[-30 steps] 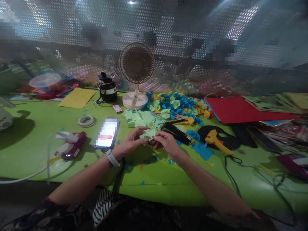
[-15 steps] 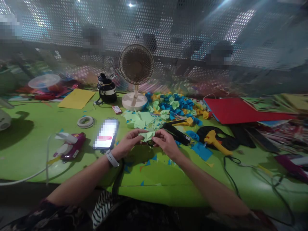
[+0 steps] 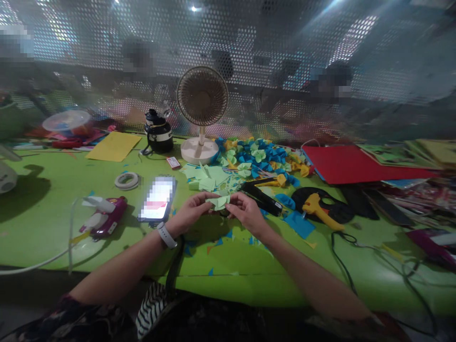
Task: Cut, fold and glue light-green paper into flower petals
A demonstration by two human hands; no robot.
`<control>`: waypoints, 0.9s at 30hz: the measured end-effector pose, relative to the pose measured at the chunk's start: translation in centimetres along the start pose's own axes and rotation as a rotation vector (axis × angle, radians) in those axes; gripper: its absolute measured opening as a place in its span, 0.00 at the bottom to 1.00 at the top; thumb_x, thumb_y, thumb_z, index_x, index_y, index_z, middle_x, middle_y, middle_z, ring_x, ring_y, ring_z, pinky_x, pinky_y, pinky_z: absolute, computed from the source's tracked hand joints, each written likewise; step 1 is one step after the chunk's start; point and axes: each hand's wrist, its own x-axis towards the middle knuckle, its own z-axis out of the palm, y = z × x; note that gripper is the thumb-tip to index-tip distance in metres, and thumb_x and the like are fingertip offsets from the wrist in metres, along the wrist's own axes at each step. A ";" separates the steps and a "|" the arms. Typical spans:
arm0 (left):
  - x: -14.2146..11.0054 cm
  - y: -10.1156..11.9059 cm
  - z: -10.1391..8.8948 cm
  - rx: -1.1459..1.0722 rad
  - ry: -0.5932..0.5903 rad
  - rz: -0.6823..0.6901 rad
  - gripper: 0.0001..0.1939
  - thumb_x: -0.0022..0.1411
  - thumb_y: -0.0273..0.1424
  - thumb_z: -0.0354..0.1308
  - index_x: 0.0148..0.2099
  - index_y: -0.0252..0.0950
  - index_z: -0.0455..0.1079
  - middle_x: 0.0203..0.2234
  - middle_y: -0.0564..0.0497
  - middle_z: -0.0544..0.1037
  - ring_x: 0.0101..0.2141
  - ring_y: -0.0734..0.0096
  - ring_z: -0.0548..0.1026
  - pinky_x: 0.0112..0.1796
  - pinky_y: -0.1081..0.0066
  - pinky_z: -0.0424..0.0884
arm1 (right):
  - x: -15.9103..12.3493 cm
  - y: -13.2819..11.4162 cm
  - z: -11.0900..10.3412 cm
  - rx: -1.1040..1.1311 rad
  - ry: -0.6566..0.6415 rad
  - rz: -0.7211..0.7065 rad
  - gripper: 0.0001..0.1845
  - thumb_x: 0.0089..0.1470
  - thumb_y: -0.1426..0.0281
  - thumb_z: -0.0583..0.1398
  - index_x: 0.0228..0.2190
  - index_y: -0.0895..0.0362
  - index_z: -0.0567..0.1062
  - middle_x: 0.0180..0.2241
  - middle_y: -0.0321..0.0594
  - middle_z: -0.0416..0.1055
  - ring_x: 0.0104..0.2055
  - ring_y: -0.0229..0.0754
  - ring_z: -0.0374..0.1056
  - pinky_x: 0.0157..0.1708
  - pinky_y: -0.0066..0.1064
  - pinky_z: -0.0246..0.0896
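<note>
Fingers of both hands, left (image 3: 194,211) and right (image 3: 245,213), are pinching pale-green folded paper (image 3: 219,203) in a closed grip. Label writing on the stapler (image 3: 261,198) is staying illegible.

Phone display (image 3: 157,198) is pixelated. Ends of pale green paper (image 3: 220,203) are covered by left hand (image 3: 190,211) and right hand (image 3: 248,213). White object (image 3: 6,177) is cut off by left edge, purple object (image 3: 429,244) by right. Shapes (image 3: 138,57) behind perforated screen (image 3: 263,42) are blurred.
</note>
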 end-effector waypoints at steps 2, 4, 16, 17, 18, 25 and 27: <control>0.0 0.1 0.1 0.057 0.009 0.019 0.15 0.55 0.32 0.61 0.46 0.34 0.74 0.30 0.52 0.76 0.28 0.77 0.71 0.35 0.74 0.68 | 0.0 -0.1 0.1 0.002 -0.004 0.019 0.11 0.43 0.63 0.63 0.27 0.55 0.68 0.23 0.33 0.66 0.24 0.35 0.63 0.25 0.30 0.67; -0.1 0.2 0.2 0.125 0.012 0.044 0.15 0.55 0.31 0.60 0.46 0.34 0.73 0.31 0.51 0.76 0.29 0.76 0.71 0.35 0.73 0.68 | 0.1 -0.2 0.1 0.011 -0.007 0.039 0.11 0.42 0.65 0.63 0.27 0.55 0.68 0.23 0.32 0.66 0.23 0.35 0.63 0.25 0.29 0.67; -0.3 0.4 0.3 0.347 -0.054 0.137 0.16 0.57 0.28 0.56 0.48 0.33 0.71 0.36 0.48 0.78 0.33 0.72 0.73 0.35 0.72 0.68 | 0.4 0.8 -0.4 -0.094 -0.118 0.064 0.14 0.45 0.65 0.62 0.35 0.57 0.71 0.24 0.32 0.69 0.26 0.36 0.66 0.29 0.30 0.64; -0.3 0.4 0.3 0.324 -0.049 0.130 0.16 0.57 0.28 0.56 0.48 0.33 0.71 0.36 0.49 0.78 0.33 0.72 0.73 0.35 0.72 0.68 | 0.3 0.9 -0.4 -0.173 -0.098 0.014 0.14 0.46 0.65 0.61 0.36 0.57 0.71 0.25 0.32 0.69 0.26 0.37 0.66 0.29 0.30 0.63; -0.2 0.3 0.3 0.298 -0.046 0.126 0.16 0.57 0.28 0.56 0.48 0.33 0.71 0.35 0.49 0.78 0.33 0.73 0.73 0.35 0.72 0.69 | 0.2 1.0 -0.3 -0.257 -0.070 -0.039 0.14 0.48 0.65 0.60 0.38 0.56 0.71 0.25 0.33 0.69 0.26 0.37 0.66 0.29 0.30 0.63; -0.1 0.3 0.5 0.107 -0.048 0.107 0.15 0.56 0.31 0.60 0.46 0.33 0.69 0.29 0.52 0.77 0.30 0.75 0.74 0.36 0.72 0.71 | -0.4 1.5 -0.2 -0.576 0.133 -0.493 0.12 0.53 0.70 0.58 0.41 0.54 0.69 0.43 0.45 0.69 0.44 0.46 0.67 0.42 0.38 0.66; -0.2 0.3 0.5 0.086 -0.057 0.109 0.15 0.56 0.33 0.61 0.46 0.34 0.67 0.26 0.54 0.76 0.29 0.75 0.74 0.35 0.72 0.72 | -0.4 1.4 -0.2 -0.604 0.131 -0.562 0.09 0.54 0.71 0.58 0.39 0.53 0.69 0.42 0.45 0.69 0.47 0.48 0.66 0.46 0.40 0.65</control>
